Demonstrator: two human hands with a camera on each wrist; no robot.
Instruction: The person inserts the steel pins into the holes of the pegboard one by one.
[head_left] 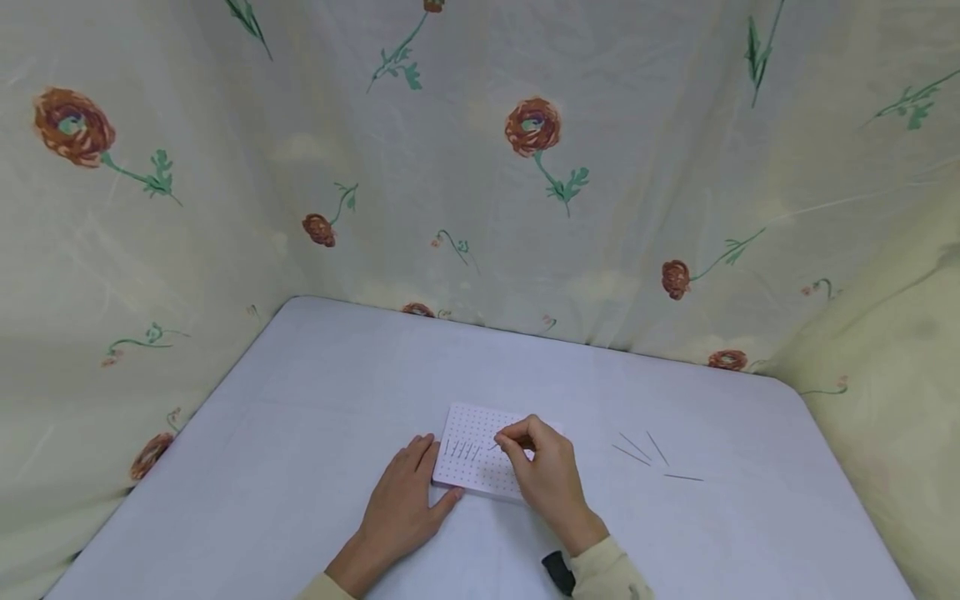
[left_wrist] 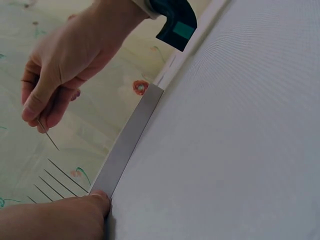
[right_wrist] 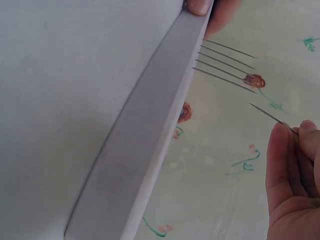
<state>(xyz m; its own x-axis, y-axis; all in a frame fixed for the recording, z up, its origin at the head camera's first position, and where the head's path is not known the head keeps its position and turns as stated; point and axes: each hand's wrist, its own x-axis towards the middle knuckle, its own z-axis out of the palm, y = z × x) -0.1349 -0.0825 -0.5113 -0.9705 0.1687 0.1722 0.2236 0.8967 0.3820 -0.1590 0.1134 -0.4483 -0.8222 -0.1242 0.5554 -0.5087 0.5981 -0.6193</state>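
A pale lavender-grey desk (head_left: 300, 433) with rounded corners fills the lower part of the head view. Behind and to both sides of it hangs a cream fabric curtain (head_left: 420, 208) printed with rust-red flowers on green stems, forming a three-sided backdrop. Four thin loose metal needles (head_left: 648, 454) lie scattered on the desk's right part, near one another.

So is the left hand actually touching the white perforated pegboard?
Touching. The left wrist view shows a left hand fingertip pressed against the edge of the white perforated pegboard; the head view shows the hand resting at the board's left side.
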